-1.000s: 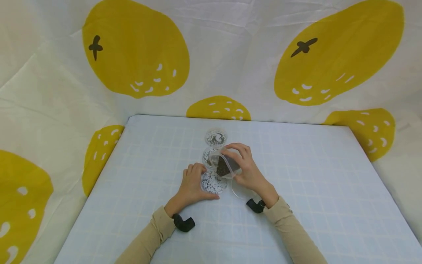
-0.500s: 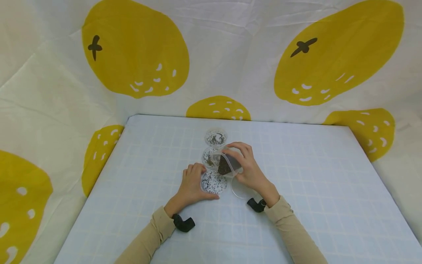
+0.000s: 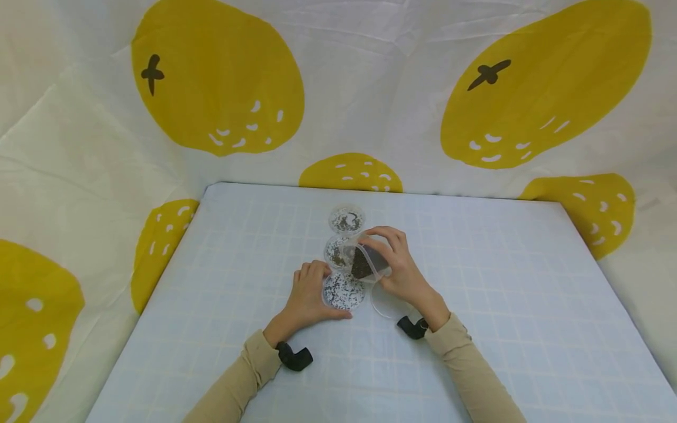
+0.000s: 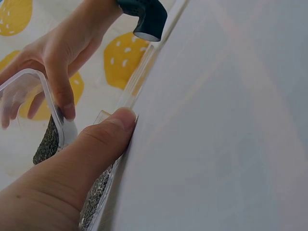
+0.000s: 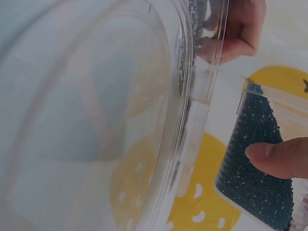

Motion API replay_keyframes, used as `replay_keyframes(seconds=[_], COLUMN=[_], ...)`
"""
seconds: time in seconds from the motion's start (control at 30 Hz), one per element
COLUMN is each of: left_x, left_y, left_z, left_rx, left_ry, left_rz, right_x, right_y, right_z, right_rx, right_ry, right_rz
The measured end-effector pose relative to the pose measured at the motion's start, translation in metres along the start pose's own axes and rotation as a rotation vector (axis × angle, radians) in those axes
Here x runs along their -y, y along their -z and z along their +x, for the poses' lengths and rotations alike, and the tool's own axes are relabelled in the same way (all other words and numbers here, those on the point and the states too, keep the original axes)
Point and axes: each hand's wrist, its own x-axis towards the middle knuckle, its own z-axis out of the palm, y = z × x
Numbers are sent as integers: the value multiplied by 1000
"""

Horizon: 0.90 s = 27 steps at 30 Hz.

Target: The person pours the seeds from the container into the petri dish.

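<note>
My left hand (image 3: 305,296) grips the rim of the nearest round clear dish (image 3: 345,292), thumb at the near side and fingers at the far side. White and black grains are spread in that dish. In the left wrist view the thumb presses the dish's edge. My right hand (image 3: 403,267) holds a clear plastic tub (image 3: 378,262) tilted above the dishes, its mouth towards the left. Dark grains (image 5: 255,154) lie heaped inside the tub; the right wrist view shows the thumb against its wall. Whether any grains are falling cannot be seen.
A middle dish (image 3: 333,251), partly behind the tub, and a far dish (image 3: 346,220) stand in line beyond the nearest one, with white and dark grains in them. A clear round lid-like piece (image 3: 388,302) lies right of the near dish on the pale checked tablecloth (image 3: 502,294).
My right hand and the tub have shifted slightly right and away from me. The near dish and my left hand have stayed in place.
</note>
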Motion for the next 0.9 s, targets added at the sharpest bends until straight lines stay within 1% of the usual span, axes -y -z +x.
replay_keyframes(seconds=[0.47,0.63,0.9], left_x=[0,1,2], left_y=[0,0,-1], left_z=[0,0,-1], left_rx=[-15,-19,-4], left_ry=[-14,-18,-2], left_rz=[-7,-6,0], right_x=[-1,0,-2], right_y=[0,2,4], right_z=[0,0,-1], right_rx=[-8,-4,2], right_ry=[15,-1,-25], right_rz=[-5,4,17])
